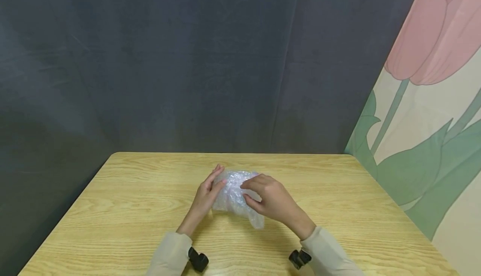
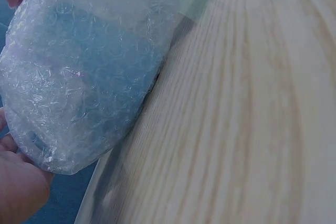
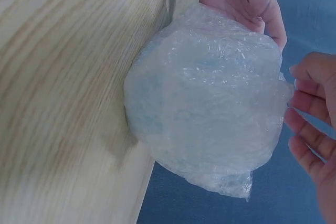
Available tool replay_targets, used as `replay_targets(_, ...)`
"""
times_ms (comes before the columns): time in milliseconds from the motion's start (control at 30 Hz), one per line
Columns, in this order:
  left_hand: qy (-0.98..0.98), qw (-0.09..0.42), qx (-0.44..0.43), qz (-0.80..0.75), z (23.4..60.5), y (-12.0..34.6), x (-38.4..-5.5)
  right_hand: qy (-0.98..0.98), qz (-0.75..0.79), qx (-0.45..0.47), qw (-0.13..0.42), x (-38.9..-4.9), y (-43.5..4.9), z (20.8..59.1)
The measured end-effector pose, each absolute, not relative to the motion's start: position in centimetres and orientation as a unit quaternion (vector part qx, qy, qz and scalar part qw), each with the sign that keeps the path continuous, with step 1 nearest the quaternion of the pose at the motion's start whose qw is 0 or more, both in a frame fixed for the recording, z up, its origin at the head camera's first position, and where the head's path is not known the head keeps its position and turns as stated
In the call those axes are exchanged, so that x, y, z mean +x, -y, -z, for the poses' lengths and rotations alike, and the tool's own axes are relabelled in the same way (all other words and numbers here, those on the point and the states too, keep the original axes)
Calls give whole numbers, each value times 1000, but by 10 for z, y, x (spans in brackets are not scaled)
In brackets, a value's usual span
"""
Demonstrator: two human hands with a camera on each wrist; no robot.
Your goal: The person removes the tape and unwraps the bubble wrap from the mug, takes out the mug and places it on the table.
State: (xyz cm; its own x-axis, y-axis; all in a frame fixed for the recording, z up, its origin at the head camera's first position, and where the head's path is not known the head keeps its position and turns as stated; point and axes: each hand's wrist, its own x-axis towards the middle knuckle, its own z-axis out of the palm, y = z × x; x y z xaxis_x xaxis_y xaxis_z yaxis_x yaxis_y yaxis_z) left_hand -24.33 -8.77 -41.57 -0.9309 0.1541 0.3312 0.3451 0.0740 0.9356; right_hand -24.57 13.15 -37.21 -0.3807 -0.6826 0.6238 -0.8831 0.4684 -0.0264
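A bundle of clear bubble wrap (image 1: pixel 234 194) sits on the table, something bluish faintly showing through it in the left wrist view. What lies inside is hidden by the layers. My left hand (image 1: pixel 206 192) rests along the bundle's left side, fingers extended and thumb toward its top. Over the upper right side is my right hand (image 1: pixel 271 196), fingers bent and a gap between thumb and forefinger. In the right wrist view, the right fingertips (image 3: pixel 302 100) touch the wrap's upper edge. A loose flap of wrap (image 1: pixel 257 219) sticks out at the near right.
The wooden table (image 1: pixel 131 209) extends around the bundle on all sides. Behind it hangs a dark grey curtain (image 1: pixel 210 67). A tulip-patterned panel (image 1: pixel 424 113) stands along the right. Each wrist carries a small black camera, such as the left one (image 1: pixel 198 260).
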Motion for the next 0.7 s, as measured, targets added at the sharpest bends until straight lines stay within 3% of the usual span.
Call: replay_targets(700, 729, 70, -164, 661, 413, 86, -243, 781, -8, 516, 350, -244, -126, 366)
